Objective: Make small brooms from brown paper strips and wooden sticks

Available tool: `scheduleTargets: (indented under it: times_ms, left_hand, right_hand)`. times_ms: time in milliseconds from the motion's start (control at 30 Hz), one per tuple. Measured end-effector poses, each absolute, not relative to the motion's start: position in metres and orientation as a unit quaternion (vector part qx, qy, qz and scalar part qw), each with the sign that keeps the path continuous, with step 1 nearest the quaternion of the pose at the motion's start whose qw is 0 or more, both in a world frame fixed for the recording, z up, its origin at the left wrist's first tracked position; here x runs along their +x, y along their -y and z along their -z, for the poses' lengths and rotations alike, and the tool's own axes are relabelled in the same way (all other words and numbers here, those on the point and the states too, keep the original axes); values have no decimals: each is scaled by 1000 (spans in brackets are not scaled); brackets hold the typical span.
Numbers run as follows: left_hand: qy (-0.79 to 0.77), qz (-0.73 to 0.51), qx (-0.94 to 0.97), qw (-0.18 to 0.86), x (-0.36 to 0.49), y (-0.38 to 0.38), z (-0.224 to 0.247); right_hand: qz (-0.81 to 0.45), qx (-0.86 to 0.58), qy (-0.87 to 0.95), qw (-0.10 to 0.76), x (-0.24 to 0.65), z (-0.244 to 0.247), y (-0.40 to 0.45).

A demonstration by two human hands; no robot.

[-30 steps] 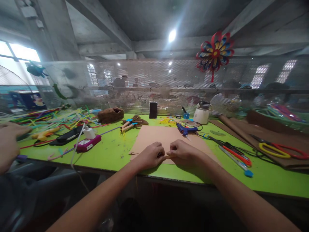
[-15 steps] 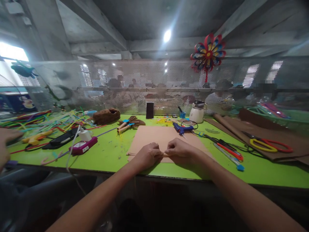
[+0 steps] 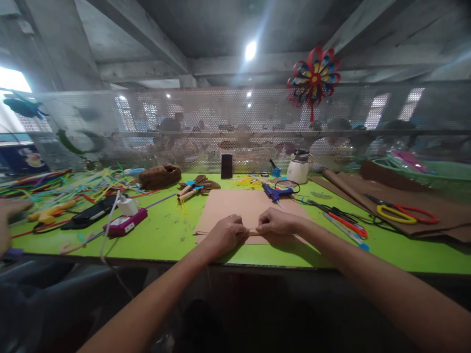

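Tan paper sheets (image 3: pixel 235 203) lie on the green table before me. Over their near edge, my left hand (image 3: pixel 231 232) has its fingers pinched together on a thin tan strip or roll. My right hand (image 3: pixel 275 221) is closed too, its thumb and forefinger pinched close to the left fingertips; what it grips is too small to name. A blue glue gun (image 3: pixel 275 192) rests just behind my right hand. Brown leaf-like pieces with wrapped stems (image 3: pixel 195 188) lie to the left of the sheets.
Scissors (image 3: pixel 401 214) lie on brown paper (image 3: pixel 437 206) at the right, near cutters (image 3: pixel 348 225). A white jug (image 3: pixel 298 167) stands behind. At left are a purple power strip (image 3: pixel 127 223), a yellow glue gun (image 3: pixel 51 212), coloured strips and another person's hand (image 3: pixel 13 208).
The view has shifted slightly. Both hands stay pinched near the paper's edge, with a small gap now showing between their fingertips.
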State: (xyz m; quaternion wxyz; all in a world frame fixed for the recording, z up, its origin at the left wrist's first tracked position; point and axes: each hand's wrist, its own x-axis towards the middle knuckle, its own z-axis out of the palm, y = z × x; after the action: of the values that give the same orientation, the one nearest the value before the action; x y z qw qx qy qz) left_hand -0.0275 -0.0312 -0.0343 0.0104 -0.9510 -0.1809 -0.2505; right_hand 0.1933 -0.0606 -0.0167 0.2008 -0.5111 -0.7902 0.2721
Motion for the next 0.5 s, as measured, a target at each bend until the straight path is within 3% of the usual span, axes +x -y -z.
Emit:
scheduleTargets:
  times_ms: [500]
  left_hand:
    - [179, 258, -949, -25, -27, 30, 34]
  right_hand:
    - [-306, -499, 780, 222, 196, 12, 70]
